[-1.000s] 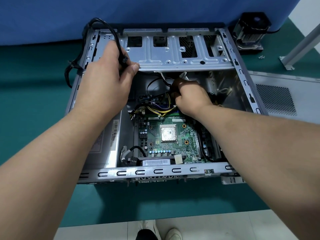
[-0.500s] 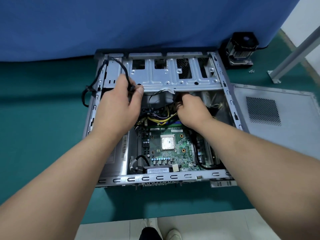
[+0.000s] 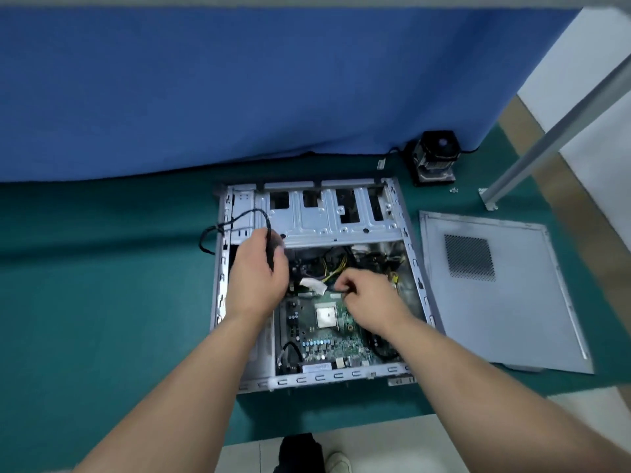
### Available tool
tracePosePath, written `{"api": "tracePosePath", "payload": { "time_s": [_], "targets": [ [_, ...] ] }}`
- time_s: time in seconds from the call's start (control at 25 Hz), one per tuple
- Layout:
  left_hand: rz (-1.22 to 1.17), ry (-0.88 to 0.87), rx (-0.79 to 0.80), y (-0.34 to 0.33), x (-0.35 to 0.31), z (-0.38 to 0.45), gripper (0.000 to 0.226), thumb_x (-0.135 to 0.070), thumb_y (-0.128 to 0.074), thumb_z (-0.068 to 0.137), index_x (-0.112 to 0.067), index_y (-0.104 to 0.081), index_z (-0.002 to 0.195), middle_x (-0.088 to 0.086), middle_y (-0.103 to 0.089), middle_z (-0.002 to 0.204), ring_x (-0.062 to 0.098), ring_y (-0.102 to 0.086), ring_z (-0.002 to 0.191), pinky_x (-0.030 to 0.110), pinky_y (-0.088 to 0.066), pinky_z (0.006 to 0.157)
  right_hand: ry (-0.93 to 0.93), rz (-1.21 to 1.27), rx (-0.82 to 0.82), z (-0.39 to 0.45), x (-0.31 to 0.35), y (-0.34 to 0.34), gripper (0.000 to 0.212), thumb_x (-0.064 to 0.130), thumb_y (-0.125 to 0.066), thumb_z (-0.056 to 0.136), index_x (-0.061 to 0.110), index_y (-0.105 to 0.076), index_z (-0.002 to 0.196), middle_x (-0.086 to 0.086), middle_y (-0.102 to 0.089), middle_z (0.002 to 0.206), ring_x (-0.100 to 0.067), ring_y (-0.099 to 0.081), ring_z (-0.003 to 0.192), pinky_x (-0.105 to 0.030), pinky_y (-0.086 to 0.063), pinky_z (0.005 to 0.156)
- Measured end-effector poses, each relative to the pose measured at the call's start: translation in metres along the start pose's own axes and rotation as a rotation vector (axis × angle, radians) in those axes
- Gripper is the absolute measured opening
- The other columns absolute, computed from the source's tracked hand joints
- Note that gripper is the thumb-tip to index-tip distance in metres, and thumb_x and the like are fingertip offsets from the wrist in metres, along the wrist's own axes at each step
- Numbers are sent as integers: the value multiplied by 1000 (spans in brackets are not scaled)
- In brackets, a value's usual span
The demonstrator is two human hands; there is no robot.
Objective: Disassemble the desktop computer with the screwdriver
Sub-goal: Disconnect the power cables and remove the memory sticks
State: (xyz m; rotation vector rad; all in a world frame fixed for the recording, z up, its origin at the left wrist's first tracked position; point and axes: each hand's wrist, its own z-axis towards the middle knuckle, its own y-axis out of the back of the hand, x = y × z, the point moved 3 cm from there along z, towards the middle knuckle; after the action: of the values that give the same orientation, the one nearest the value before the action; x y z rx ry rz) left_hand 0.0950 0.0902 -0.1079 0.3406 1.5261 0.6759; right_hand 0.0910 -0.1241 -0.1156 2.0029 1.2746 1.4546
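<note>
Right of the open case (image 3: 406,233), side panel (image 3: 505,302), cooler (image 3: 435,158).

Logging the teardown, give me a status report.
Left hand grips black cable. Right hand pinches wires above motherboard. Computer case open, side panel off. No screwdriver visible.

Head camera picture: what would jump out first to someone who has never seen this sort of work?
First, the open computer case lying flat on the green mat, its green motherboard bare. Both hands are inside: the left hand holds a black cable looping over the case's left wall, and the right hand pinches wires above the board. The removed side panel lies right of the case, and a black cooler fan stands by the blue curtain.
</note>
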Motion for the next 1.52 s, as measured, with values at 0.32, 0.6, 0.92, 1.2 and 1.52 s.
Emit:
{"api": "tracePosePath", "payload": {
  "time_s": [0.32, 0.6, 0.92, 1.2, 1.52],
  "targets": [
    [-849, 475, -44, 39, 0, 26, 39, 0, -64, 96, -27, -58, 124, -5, -78, 92, 15, -68, 89, 28, -50, 78, 4, -194, 5, -17, 26, 17, 6, 42, -63, 97, 38, -67, 100, 11, -70, 83, -7, -64, 62, -34, -58, 58],
    [-749, 415, -142, 124, -31, 50, 21, -33, -66, 100, -22, -62, 82, -9, -59, 63, 14, -50, 66, 29, -40, 64, 57, -110, 23, -6, 53, 17, 22, 46, -65, 97, 32, -72, 113, 9, -72, 93, -5, -60, 65, -25, -45, 55],
    [-635, 118, -237, 174, -96, 52, 17, -46, -67, 95, -37, -81, 99, -22, -46, 150, -12, -48, 129, 10, -39, 98, 148, 197, -48, 10, 101, 36, 17, 43, -69, 96, 29, -78, 98, 7, -74, 87, -17, -69, 82, -39, -58, 76],
    [-1118, 148, -215, 146, -122, 68, 32, -56, -51, 101, -37, -76, 105, -7, -71, 125, 10, -63, 125, 37, -40, 107, -64, 788, 68, 11, 112, 45, 26, 30, -68, 99, 16, -66, 121, -12, -78, 84, -22, -74, 70, -27, -58, 59],
    [-1547, 415, -152, 82, -114, 57, 36, -51, -55, 102, -17, -62, 102, 12, -69, 104, 36, -72, 112, 54, -55, 100, -335, 1679, -5, -3, 95, 41, 34, 7, -43, 102, 5, -60, 132, -24, -72, 116, -35, -71, 106, -42, -62, 85]
  ]
}}
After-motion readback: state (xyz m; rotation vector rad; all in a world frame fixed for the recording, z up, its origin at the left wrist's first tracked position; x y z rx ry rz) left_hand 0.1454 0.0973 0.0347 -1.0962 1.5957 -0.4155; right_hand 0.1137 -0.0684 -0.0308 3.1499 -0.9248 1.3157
